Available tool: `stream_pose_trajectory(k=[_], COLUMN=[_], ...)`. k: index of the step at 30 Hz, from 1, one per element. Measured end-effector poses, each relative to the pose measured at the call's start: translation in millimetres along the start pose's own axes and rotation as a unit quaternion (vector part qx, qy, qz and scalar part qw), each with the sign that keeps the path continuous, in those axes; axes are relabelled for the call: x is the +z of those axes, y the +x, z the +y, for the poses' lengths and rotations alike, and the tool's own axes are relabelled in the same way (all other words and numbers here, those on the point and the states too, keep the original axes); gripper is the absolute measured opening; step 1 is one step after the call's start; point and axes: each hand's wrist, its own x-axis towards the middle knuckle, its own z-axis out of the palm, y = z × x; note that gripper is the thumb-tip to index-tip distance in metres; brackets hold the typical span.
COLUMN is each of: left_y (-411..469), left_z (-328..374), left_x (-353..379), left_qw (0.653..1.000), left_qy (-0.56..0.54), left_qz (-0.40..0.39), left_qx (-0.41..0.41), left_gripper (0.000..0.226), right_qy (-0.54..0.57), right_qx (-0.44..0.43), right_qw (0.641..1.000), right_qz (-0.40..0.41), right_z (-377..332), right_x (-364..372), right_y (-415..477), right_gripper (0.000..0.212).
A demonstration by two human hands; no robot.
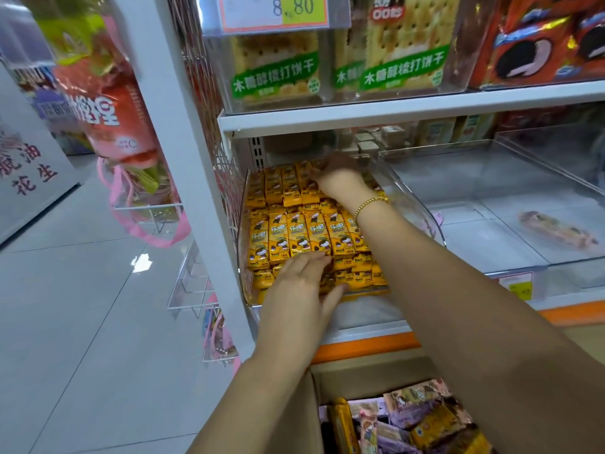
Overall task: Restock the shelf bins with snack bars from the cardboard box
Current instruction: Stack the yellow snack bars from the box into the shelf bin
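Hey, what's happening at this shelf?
A person is filling a clear bin with yellow bars. The left hand lies flat on the front rows, while the right hand reaches the back row; whether it grips one is hidden. The box below holds more snacks. The next bin holds one pink bar.

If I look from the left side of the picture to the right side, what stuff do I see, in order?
Red bag → white post → yellow bars → pink bar.
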Motion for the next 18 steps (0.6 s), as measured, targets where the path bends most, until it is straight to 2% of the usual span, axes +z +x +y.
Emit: stream_pose_trajectory(k=[3, 6, 9, 12, 14, 18], left_y=[-5, -13, -22, -32, -41, -65], left_z=[4, 12, 21, 23, 24, 32], left_x=[-5, -12, -15, -12, -10, -2], left_qw=[0.998, 0.994, 0.995, 0.997, 0.997, 0.990], left_qy=[-0.032, -0.059, -0.058, -0.060, -0.067, -0.059], left_qz=[0.043, 0.087, 0.077, 0.032, -0.027, -0.128], left_qx=[0.025, 0.032, 0.031, 0.026, 0.010, -0.031], left_gripper=[0.032, 0.028, 0.033, 0.034, 0.035, 0.035], right_qy=[-0.015, 0.045, 0.086, 0.109, 0.152, 0.180], right_qx=[-0.032, -0.071, -0.113, -0.147, -0.164, -0.156], right_qw=[0.999, 0.995, 0.989, 0.982, 0.975, 0.960], right_qz=[0.015, 0.057, 0.046, 0.051, 0.015, -0.149], right_z=[4, 9, 16, 31, 50, 100], right_x=[-19, -41, -53, -63, -65, -60], right_y=[-26, -71, -111, -152, -178, -219], right_gripper=[0.026, 0.015, 0.022, 0.027, 0.032, 0.029])
